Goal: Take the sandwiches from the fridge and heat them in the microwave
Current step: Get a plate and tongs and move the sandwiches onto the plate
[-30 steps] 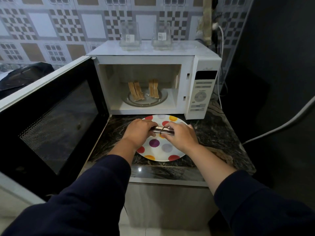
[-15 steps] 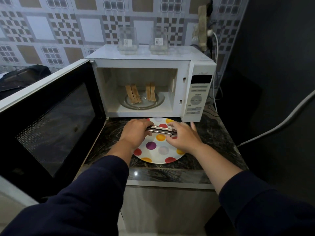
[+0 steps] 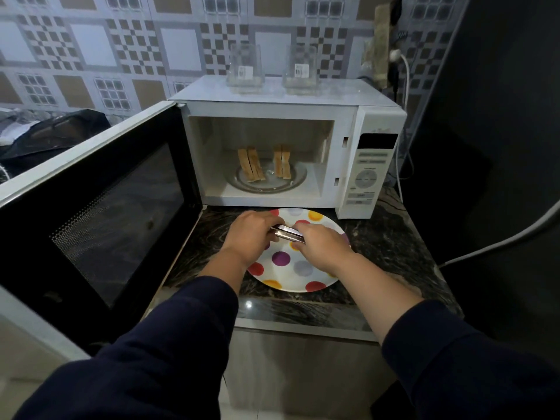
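Note:
The white microwave (image 3: pixel 375 122) stands on the dark marble counter with its door (image 3: pixel 100 213) swung wide to the left. Two sandwiches stand on edge on its glass turntable (image 3: pixel 291 184): the left sandwich (image 3: pixel 251 164) and the right sandwich (image 3: pixel 282 162). In front of the microwave lies a white plate with coloured dots (image 3: pixel 300 271). Over the plate, my left hand (image 3: pixel 250 236) and my right hand (image 3: pixel 325 245) both grip metal tongs (image 3: pixel 286 233), one hand at each end.
Two clear glass containers (image 3: pixel 245 69) (image 3: pixel 300 69) sit on top of the microwave. A power cable (image 3: pixel 403 86) hangs at its right. A dark wall or appliance (image 3: pixel 500 147) closes off the right. The counter edge (image 3: pixel 303 327) lies near me; a black bag (image 3: pixel 54 131) rests far left.
The camera view has shifted slightly. Both hands stay on the tongs above the plate, and the right hand has closed further over its end.

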Available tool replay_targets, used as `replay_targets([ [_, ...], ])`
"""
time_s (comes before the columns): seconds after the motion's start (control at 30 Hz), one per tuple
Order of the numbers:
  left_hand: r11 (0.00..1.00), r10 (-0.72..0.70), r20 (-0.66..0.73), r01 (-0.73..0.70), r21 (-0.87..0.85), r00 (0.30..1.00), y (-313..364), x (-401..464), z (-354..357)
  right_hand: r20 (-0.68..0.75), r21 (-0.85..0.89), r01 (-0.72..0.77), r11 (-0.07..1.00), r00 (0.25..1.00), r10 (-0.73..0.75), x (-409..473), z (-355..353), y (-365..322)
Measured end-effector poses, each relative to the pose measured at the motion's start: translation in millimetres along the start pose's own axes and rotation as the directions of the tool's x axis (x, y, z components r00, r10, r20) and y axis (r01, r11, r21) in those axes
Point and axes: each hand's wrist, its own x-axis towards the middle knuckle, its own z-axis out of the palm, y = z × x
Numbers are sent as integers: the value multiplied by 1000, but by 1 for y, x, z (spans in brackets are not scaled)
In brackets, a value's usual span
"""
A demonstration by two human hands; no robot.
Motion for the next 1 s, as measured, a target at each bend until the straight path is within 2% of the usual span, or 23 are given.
replay_targets([
  [0.1, 999, 23, -76, -20, 43, 997, -7, 0, -2, 20, -24, -53, 998, 998, 53, 11, 3, -1],
  [0.2, 986, -137, -115, 147, 80, 984, -20, -14, -1, 3, -63, -160, 985, 987, 161, 21, -1, 7],
  [0.3, 954, -300, -16, 300, -8, 954, -35, -34, 13, -42, -28, -246, 969, 969, 245, 38, -11, 2],
  [0.47, 894, -410, 153, 430, -129, 899, -55, -50, 35, -86, 93, -316, 944, 942, 324, 81, -25, -24],
  [0.7, 908, -404, 106, 412, -71, 908, -66, -53, 48, -58, 180, -426, 886, 895, 442, 161, -14, -47],
  [0.87, 910, -395, 94, 403, -97, 914, -70, -51, 51, 43, 213, -402, 890, 914, 403, 197, 1, -65],
  [1.0, 906, -401, 75, 408, -113, 913, -70, -50, 51, 44, 215, -377, 901, 925, 376, 211, 8, -72],
])
